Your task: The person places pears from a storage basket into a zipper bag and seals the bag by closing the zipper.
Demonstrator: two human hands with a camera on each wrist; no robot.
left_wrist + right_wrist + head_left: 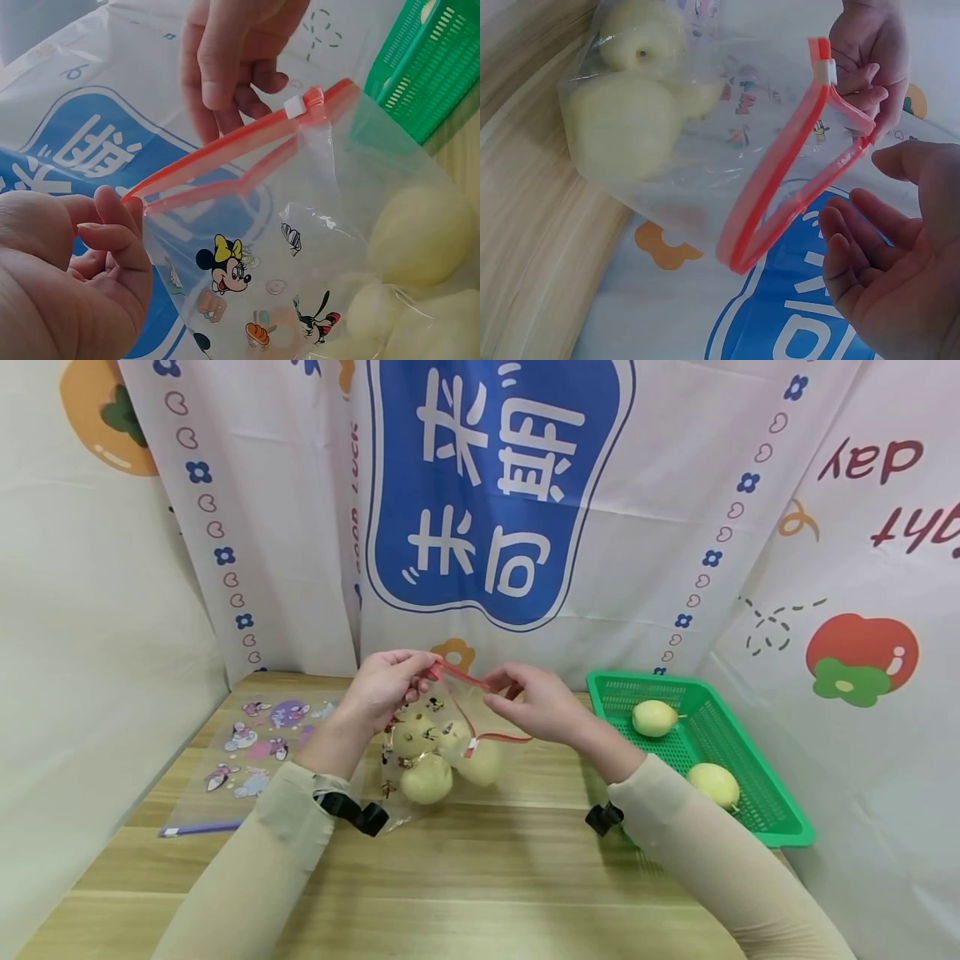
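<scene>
A clear zipper bag (277,255) with a red slide closure (459,674) and cartoon prints holds several pale yellow pears (426,778). Its mouth gapes, and a white slider (295,106) sits near one end of the red strip. My left hand (384,685) pinches one corner of the bag's mouth between thumb and fingers. Close by the red rim is my right hand (534,697), its fingers loosely bent and the thumb apart from them. The right wrist view shows nothing between that hand's thumb and fingers (855,225).
At right stands a green basket (772,777) with two pears (655,718) inside. Flat on the wooden table (480,885) at left lies another printed bag (202,768) with a purple closure. A printed cloth (300,543) hangs behind the table.
</scene>
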